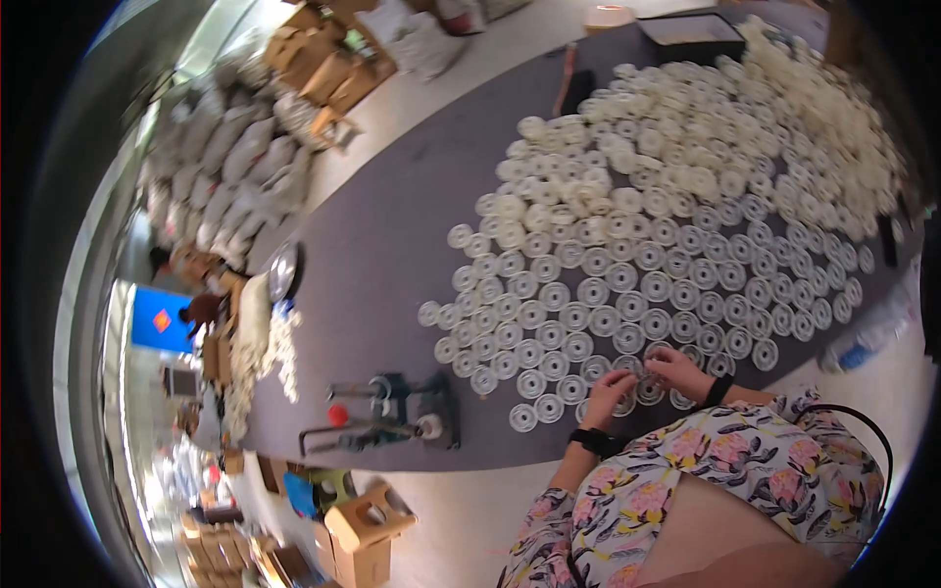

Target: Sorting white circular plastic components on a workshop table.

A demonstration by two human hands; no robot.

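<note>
Many round, translucent white plastic discs (593, 291) with a hole in the middle lie in a close layer on the dark grey table (372, 245). At the near edge of this layer, my left hand (610, 394) has its fingers bent and drawn together over the discs. Close beside it on the right is my right hand (678, 372), its fingers also pinched and pointing towards the left one. Whatever lies between the fingertips is too small and partly hidden to make out. Dark bands circle both wrists.
Farther off, the discs rise into a heap (823, 127) beside a black tray (691, 37). A dark hand press (392, 412) with a red knob stands on the left. A metal bowl (284, 271) sits at the table's far-left edge. Open cardboard boxes (368, 529) stand on the floor.
</note>
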